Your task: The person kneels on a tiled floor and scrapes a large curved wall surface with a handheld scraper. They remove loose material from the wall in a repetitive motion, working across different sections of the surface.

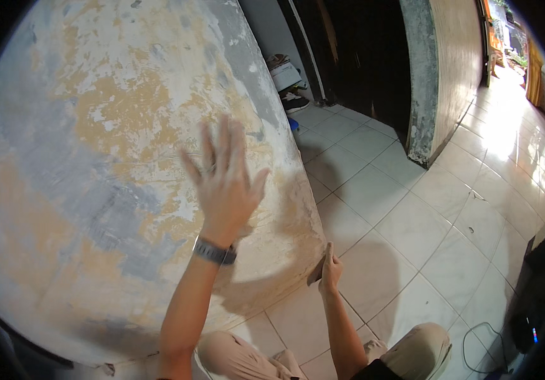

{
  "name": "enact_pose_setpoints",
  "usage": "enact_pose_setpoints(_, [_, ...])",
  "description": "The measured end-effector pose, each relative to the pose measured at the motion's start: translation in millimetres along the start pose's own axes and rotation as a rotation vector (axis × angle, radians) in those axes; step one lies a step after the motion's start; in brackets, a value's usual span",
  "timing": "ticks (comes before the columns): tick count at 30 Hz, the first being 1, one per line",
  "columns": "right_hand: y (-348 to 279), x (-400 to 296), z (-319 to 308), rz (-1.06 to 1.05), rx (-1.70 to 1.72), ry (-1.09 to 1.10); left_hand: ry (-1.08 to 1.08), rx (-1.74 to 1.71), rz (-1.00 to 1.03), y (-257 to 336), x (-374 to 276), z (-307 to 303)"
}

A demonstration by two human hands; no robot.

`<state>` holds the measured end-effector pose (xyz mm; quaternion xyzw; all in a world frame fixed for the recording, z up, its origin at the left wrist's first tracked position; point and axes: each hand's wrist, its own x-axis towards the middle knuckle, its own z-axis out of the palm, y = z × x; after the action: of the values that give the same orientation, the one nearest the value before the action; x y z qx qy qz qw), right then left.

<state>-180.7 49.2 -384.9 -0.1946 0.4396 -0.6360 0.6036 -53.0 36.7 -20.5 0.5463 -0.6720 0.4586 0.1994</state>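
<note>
A patchy wall (125, 109) with peeling ochre, white and grey layers fills the left side. Over its surface my left hand (227, 185) is spread, fingers apart and blurred, holding nothing; whether the palm touches the wall I cannot tell. A dark wristwatch (214, 251) is on that wrist. Lower down, at the wall's bottom corner, my right hand (332, 271) grips a thin dark brown sheet (316, 273) against the edge. The sheet looks like sandpaper, but most of it is hidden behind the hand.
White floor tiles (372, 190) run along the wall and down a sunlit passage. A dark doorway (367, 61) and a second wall corner (422, 114) stand beyond. A shoe (294, 102) lies beside a white box (284, 76). A thin cable (467, 349) curls on the floor at right.
</note>
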Motion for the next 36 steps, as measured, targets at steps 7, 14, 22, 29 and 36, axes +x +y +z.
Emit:
enact_pose_setpoints(7, [-17.8, 5.1, 1.0, 0.159, 0.386, -0.191, -0.092, -0.089, 0.146, 56.8, 11.3, 33.9])
enact_pose_setpoints(14, [-79.8, 34.7, -17.9, 0.153, 0.478, -0.452, -0.12, 0.009, 0.129, 38.5, 1.2, 30.8])
enact_pose_setpoints(22, [-192.7, 4.2, 50.5, -0.028, 0.395, -0.425, 0.009, 0.158, -0.16, -14.8, 28.2, -30.1])
enact_pose_setpoints(29, [-276.5, 19.0, 115.8, -0.897, -0.403, 0.011, 0.017, 0.214, -0.438, -40.0, -0.2, -19.1])
enact_pose_setpoints(36, [-360.5, 14.8, 273.6, -1.833, -0.653, -0.387, -0.063, 0.154, -0.585, -57.7, -46.3, -5.6])
